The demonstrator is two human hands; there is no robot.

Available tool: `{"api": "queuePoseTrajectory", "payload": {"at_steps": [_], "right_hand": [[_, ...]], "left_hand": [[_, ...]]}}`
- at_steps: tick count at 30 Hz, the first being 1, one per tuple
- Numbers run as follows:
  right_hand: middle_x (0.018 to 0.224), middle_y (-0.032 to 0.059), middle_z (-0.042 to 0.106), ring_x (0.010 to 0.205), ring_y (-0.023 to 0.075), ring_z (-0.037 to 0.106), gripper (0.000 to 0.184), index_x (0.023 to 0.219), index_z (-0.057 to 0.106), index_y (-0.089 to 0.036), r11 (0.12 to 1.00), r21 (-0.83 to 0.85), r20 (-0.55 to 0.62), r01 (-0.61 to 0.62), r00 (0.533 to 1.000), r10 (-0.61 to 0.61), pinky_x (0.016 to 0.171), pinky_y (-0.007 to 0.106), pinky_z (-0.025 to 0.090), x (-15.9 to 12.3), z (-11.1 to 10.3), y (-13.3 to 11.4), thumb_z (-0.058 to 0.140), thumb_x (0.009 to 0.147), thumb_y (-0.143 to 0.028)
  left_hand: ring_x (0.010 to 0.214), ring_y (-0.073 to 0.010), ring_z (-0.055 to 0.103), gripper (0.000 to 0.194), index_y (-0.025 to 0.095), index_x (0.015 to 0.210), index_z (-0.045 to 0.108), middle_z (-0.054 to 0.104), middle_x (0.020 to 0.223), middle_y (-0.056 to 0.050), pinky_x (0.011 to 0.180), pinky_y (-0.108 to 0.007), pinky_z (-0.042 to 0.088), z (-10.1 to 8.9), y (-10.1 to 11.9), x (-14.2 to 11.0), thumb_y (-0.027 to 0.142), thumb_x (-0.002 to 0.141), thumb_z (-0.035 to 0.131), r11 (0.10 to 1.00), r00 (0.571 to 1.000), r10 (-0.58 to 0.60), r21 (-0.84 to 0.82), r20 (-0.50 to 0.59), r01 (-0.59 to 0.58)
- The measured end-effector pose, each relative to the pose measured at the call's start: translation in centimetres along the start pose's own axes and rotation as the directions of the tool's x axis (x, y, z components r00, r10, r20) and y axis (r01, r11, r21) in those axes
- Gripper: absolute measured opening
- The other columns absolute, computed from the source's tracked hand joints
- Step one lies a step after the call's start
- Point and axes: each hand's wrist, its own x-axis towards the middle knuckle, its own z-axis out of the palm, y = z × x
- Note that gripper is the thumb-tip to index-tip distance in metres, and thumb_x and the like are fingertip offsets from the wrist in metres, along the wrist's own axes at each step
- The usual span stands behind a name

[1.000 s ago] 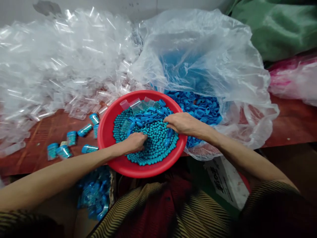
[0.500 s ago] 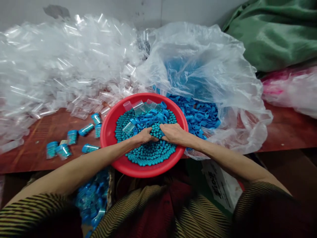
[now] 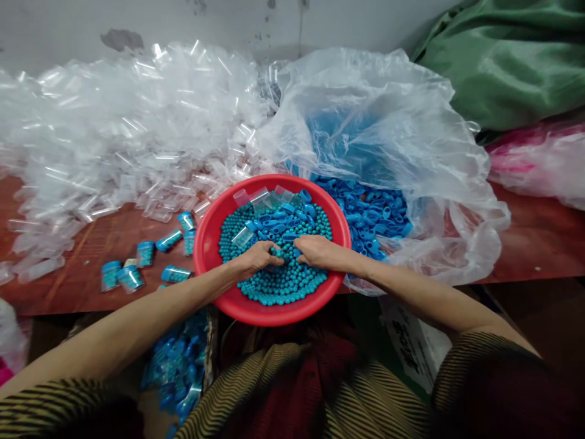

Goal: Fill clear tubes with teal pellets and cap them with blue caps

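A red basin (image 3: 340,222) holds many small round turquoise beads (image 3: 274,286), with blue caps (image 3: 274,222) heaped on top. Several clear tubes (image 3: 259,200) lie among them near the far rim. My left hand (image 3: 258,257) is over the beads, its thumb and fingers closed around some turquoise beads; whether a tube surrounds these I cannot tell. Opposite it, my right hand (image 3: 317,251) rests with curled fingers at the beads, close to a blue cap (image 3: 291,237). What its fingertips hold, if anything, is hidden. A small gap separates the two hands.
Clear empty tubes (image 3: 114,134) form a big pile at the back left. Capped tubes with beads (image 3: 145,253) lie left of the basin. An open plastic bag (image 3: 388,110) spills blue caps (image 3: 375,213) on the right. Below the table edge stands a box of blue pieces (image 3: 176,366).
My hands have drawn slightly apart, and the bead heap held up between them is gone. The whole view has shifted a little.
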Motion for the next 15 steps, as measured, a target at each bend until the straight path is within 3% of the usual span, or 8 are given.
{"api": "queuePoseTrajectory", "payload": {"at_steps": [4,7,12,15], "right_hand": [[0.086,0.0062,0.063,0.077,0.0172,0.057,0.023,0.101,0.055,-0.012,0.967,0.255,-0.127,-0.012,0.991,0.046,0.064,0.025,0.037,-0.3,-0.8,0.7,0.057,0.083,-0.026],[0.071,-0.0022,0.056,0.065,0.0129,0.052,0.021,0.101,0.052,-0.015,0.881,0.472,-0.266,0.038,0.959,0.101,0.06,0.024,0.036,-0.1,-1.2,1.4,0.054,0.082,-0.026],[0.059,-0.0076,0.046,0.05,0.0096,0.047,0.022,0.1,0.051,-0.016,0.638,0.764,-0.217,0.097,0.97,0.112,0.05,0.022,0.037,1.0,-0.9,1.6,0.051,0.083,-0.03],[0.06,-0.0079,0.045,0.046,0.0072,0.043,0.026,0.1,0.052,-0.016,0.562,0.815,-0.252,0.14,0.959,0.127,0.046,0.02,0.036,1.4,-0.8,0.9,0.052,0.082,-0.034]], "left_hand": [[0.054,-0.0082,0.049,0.033,0.015,0.077,0.056,0.052,0.058,0.006,0.053,-0.022,0.041,0.0,0.2,-0.3,0.02,0.051,0.074,1.0,1.0,0.023,-0.018,-0.002,-0.023],[0.054,-0.0066,0.049,0.033,0.016,0.083,0.058,0.05,0.059,0.007,0.052,-0.02,0.039,-0.2,0.7,-0.8,0.026,0.056,0.075,0.995,0.996,0.083,-0.061,-0.016,-0.084],[0.059,-0.0082,0.057,0.038,0.017,0.091,0.054,0.057,0.069,0.004,0.054,-0.02,0.045,-0.6,1.3,-1.6,0.029,0.062,0.075,0.974,0.992,0.127,-0.19,-0.001,-0.125],[0.057,-0.0131,0.062,0.046,0.021,0.099,0.048,0.062,0.073,0.003,0.051,-0.025,0.05,-0.7,1.4,-1.9,0.035,0.064,0.074,0.958,0.993,0.101,-0.276,0.068,-0.079]]}}
